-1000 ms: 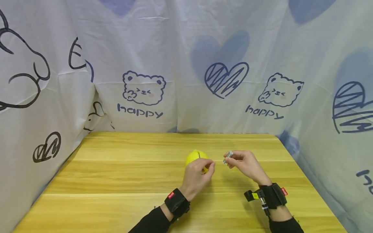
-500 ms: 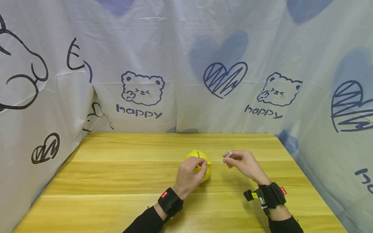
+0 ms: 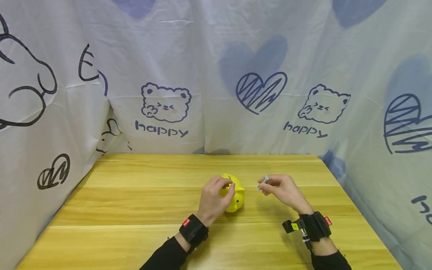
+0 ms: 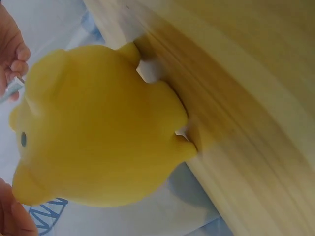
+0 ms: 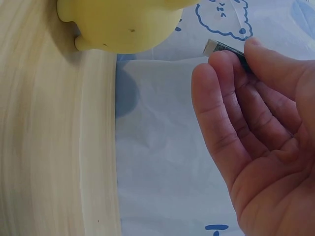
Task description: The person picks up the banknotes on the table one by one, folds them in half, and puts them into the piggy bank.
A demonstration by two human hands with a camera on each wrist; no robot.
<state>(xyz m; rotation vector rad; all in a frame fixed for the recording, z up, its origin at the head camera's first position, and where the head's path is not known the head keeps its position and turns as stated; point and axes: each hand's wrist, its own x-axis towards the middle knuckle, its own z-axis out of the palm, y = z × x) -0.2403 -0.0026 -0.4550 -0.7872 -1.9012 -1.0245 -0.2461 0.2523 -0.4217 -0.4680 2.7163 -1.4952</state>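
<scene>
A yellow piggy bank [image 3: 237,198] stands on the wooden table, its eye and snout side facing right and toward me. My left hand [image 3: 213,198] is held beside and partly over it, with thumb and index finger apart and nothing between them. In the left wrist view the piggy bank's round body [image 4: 98,128] fills the middle, and left fingertips [image 4: 17,216] show by its ear. To the right, my right hand [image 3: 287,191] pinches a small folded banknote [image 3: 263,182] between thumb and fingers. The right wrist view shows the note's pale end [image 5: 210,47] sticking out past the fingertips.
The wooden table [image 3: 135,206] spreads under both hands. A white cloth [image 3: 209,56] printed with hearts and bears hangs behind it and along both sides. Each wrist carries a black strap [image 3: 194,231], the right one with a small camera [image 3: 288,226].
My left hand has drawn back to the left, its thumb and index finger parting, uncovering more of the piggy bank. The right hand with the banknote has stayed in place.
</scene>
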